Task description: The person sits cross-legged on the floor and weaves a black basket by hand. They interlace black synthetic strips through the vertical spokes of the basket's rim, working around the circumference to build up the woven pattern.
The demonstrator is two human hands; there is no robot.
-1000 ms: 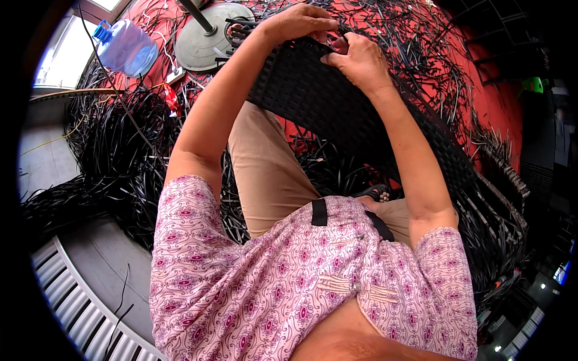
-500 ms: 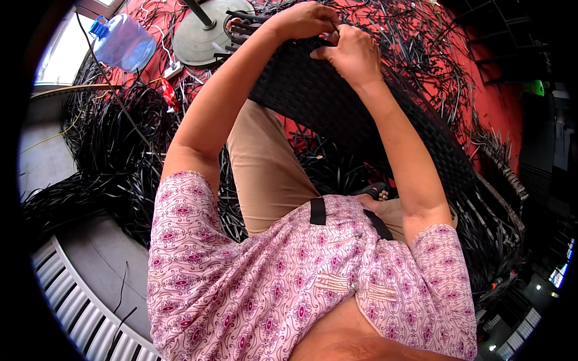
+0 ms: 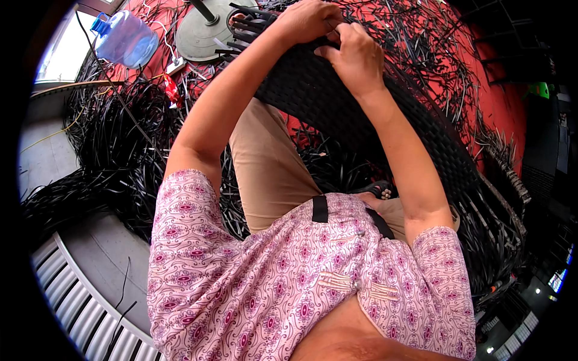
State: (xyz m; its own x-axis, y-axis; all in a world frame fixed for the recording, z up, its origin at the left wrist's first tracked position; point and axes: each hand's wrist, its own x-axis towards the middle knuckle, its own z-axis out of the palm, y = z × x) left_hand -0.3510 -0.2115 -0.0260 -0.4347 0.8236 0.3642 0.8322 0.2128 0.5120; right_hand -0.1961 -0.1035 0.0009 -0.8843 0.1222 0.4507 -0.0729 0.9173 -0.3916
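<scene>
Past your tan trouser leg (image 3: pixel 271 168), the black woven panel (image 3: pixel 313 90) slants under your right forearm (image 3: pixel 392 129) — you seem to be working its far edge, so the next move calls for fine fingertip control. Both arms reach long; there your left hand (image 3: pixel 308 21) and right hand (image 3: pixel 359 59) curl inward, fingertips close — what they pinch, I cannot tell.

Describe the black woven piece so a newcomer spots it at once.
From the red floor strewn with loose black strips, look to the left hand and right hand. The black woven piece lies just below them in view, slanting to the lower right and crossed by the right forearm. Unlike the tangled strips around it, its weave is tight and regular.
</scene>
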